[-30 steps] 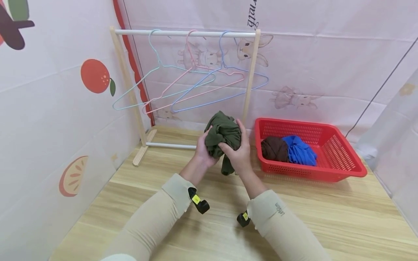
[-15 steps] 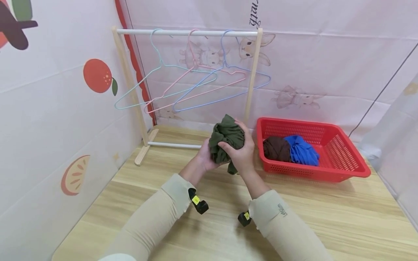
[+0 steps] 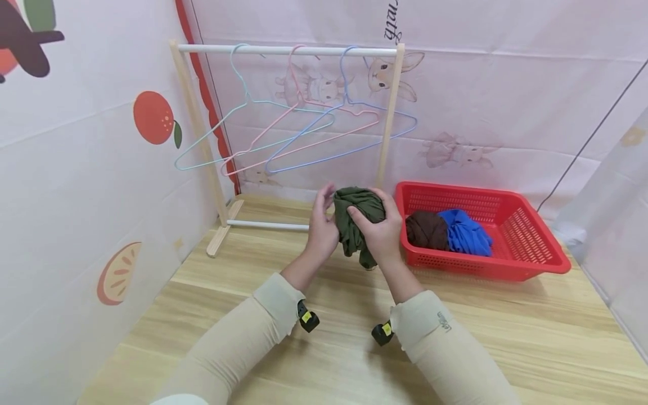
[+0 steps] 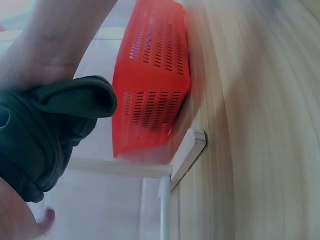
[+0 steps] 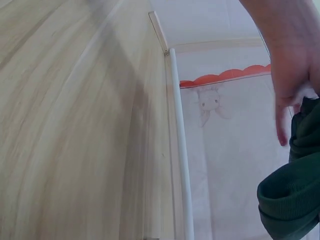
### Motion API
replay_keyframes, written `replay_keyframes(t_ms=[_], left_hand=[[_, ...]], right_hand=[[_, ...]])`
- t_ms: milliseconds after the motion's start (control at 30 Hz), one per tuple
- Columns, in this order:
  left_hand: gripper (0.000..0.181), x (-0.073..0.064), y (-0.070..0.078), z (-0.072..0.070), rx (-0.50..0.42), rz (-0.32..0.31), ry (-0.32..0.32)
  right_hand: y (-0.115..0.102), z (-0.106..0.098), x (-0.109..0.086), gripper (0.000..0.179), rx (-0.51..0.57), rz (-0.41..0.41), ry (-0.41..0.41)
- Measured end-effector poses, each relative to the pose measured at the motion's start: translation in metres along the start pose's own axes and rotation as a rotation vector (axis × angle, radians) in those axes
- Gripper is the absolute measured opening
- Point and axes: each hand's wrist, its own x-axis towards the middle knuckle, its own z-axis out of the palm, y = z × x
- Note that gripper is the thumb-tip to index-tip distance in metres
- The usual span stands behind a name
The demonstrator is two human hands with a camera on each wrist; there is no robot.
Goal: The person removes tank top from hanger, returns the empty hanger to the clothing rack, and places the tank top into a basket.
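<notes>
A crumpled dark green garment [image 3: 354, 222] is held above the table in front of the rack, with one end hanging down. My right hand [image 3: 383, 228] grips it from the right, thumb across its near side. At its left side, my left hand [image 3: 322, 225] has its fingers fairly straight, pointing up; the palm is at or very near the cloth. The left wrist view shows a hemmed, tube-like end of the garment [image 4: 75, 100]. In the right wrist view a folded edge of the garment [image 5: 290, 195] hangs low, and whether the left hand touches it is unclear.
Behind the hands stands a small rack [image 3: 288, 50] with a light green hanger [image 3: 202, 138], a pink hanger [image 3: 273, 126] and a blue hanger [image 3: 304, 132]. A red basket [image 3: 526, 270] to the right holds brown cloth [image 3: 426, 229] and blue cloth [image 3: 466, 233] on the wooden table [image 3: 344, 365].
The left hand has gone from cupping the garment to straighter fingers at its left side. The garment has shifted slightly right and turned in the right hand's grip.
</notes>
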Motion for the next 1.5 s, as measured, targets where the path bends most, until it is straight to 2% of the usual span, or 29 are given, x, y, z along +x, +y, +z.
replay_keyframes(t_ms=[33, 100, 167, 333, 467, 567, 667, 733, 800, 867, 933, 1033, 1167, 1367, 1500], left_hand=[[0.042, 0.0, 0.001, -0.001, 0.013, 0.038, -0.002], [0.031, -0.002, 0.002, -0.001, -0.008, 0.069, -0.029], [0.031, -0.003, 0.004, -0.002, -0.044, 0.052, -0.064], [0.045, -0.005, 0.013, -0.004, -0.213, -0.047, -0.153], [0.054, -0.006, 0.021, -0.004, -0.226, -0.072, -0.215], [0.064, -0.004, 0.022, -0.003, -0.212, -0.099, -0.255], [0.071, 0.0, 0.022, -0.005, -0.257, -0.13, -0.304], [0.073, 0.003, 0.021, -0.009, -0.301, -0.158, -0.336], [0.065, 0.006, 0.021, -0.014, -0.344, -0.181, -0.37], [0.057, 0.008, 0.022, -0.017, -0.381, -0.206, -0.361], [0.047, 0.008, 0.021, -0.018, -0.426, -0.228, -0.315], [0.037, 0.006, 0.018, -0.017, -0.526, -0.228, -0.228], [0.031, 0.003, 0.012, -0.011, -0.625, -0.216, -0.159], [0.026, 0.001, 0.006, -0.006, -0.631, -0.212, -0.091], [0.027, 0.001, 0.004, -0.002, -0.623, -0.203, -0.091]], right_hand=[[0.005, 0.0, 0.001, 0.049, -0.005, 0.006, 0.004], [0.016, 0.001, 0.002, 0.05, -0.015, 0.01, 0.015], [0.027, 0.001, 0.003, 0.051, -0.025, 0.004, 0.028], [0.031, 0.001, 0.005, 0.052, -0.086, -0.068, 0.037], [0.031, 0.001, 0.004, 0.056, -0.184, -0.156, 0.013], [0.031, 0.002, 0.002, 0.061, -0.261, -0.213, -0.018], [0.032, 0.003, -0.001, 0.066, -0.291, -0.257, -0.056], [0.031, 0.004, -0.002, 0.07, -0.277, -0.279, -0.101], [0.029, 0.004, -0.001, 0.074, -0.233, -0.277, -0.156], [0.026, 0.003, 0.0, 0.079, -0.18, -0.265, -0.218], [0.024, 0.003, 0.002, 0.086, -0.135, -0.243, -0.273], [0.023, 0.002, 0.004, 0.098, -0.098, -0.187, -0.309], [0.029, 0.0, 0.003, 0.108, -0.052, -0.028, -0.33], [0.037, -0.004, 0.001, 0.116, 0.151, 0.239, -0.4], [0.037, -0.004, 0.0, 0.104, 0.222, 0.343, -0.401]])
